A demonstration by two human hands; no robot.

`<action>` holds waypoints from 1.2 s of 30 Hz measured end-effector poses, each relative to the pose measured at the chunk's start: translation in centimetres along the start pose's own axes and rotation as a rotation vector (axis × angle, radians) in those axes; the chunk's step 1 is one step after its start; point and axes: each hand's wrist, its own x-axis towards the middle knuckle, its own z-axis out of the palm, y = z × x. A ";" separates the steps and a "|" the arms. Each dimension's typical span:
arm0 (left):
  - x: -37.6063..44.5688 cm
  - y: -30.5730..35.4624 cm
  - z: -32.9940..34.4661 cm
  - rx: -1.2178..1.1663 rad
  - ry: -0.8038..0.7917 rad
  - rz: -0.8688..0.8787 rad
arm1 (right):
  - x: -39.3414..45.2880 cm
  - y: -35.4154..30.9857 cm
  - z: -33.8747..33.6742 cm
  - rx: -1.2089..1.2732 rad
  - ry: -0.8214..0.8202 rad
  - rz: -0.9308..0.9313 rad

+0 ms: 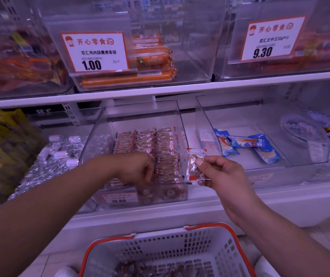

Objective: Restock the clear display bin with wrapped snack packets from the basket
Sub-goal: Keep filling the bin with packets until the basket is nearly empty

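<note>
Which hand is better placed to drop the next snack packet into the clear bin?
Right. The right hand already pinches a wrapped packet beside the clear bin. The left hand is down among the packet rows; whether it holds anything is unclear.

You have two hands [138, 168] in view, one packet [195, 166] held, three rows of packets [150, 152] in the bin, one basket [168, 250], and two price cards [95, 51] above.
</note>
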 end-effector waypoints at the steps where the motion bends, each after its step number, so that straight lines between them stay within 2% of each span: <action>1: 0.1 0.5 -0.4 -0.135 0.009 0.044 | 0.0 0.0 0.0 0.000 -0.001 -0.001; 3: 0.5 1.8 -0.9 -0.301 0.058 0.123 | 0.2 0.1 -0.1 0.001 0.000 -0.004; 4: 0.8 2.5 -0.9 -0.304 0.075 0.144 | 0.2 0.1 -0.1 0.005 0.003 -0.004; 8: 2.4 4.4 1.0 -0.148 0.060 0.138 | 0.4 -0.1 -0.1 0.022 0.006 -0.005; 15: 2.8 3.6 0.8 -0.091 0.016 0.021 | 0.3 -0.2 -0.5 0.026 0.023 -0.004; 24: 3.2 1.2 2.6 0.277 0.296 0.005 | 0.3 0.1 -0.2 0.008 0.014 -0.004; 27: 2.8 1.6 2.8 0.233 0.295 0.003 | 0.3 0.1 0.1 -0.027 0.028 -0.042; 30: 0.5 2.4 1.6 0.019 0.299 -0.001 | 0.1 -0.4 0.2 -0.073 0.043 -0.168; 32: -2.9 2.2 1.3 -0.071 0.455 0.018 | -0.5 -0.9 0.3 -0.102 0.028 -0.252; 34: -7.4 0.8 2.0 -0.055 0.786 0.041 | -1.1 -1.2 0.6 -0.124 -0.004 -0.327; 36: -11.9 -1.0 3.6 -0.061 1.149 -0.029 | -1.0 -1.9 1.8 -0.169 -0.078 -0.380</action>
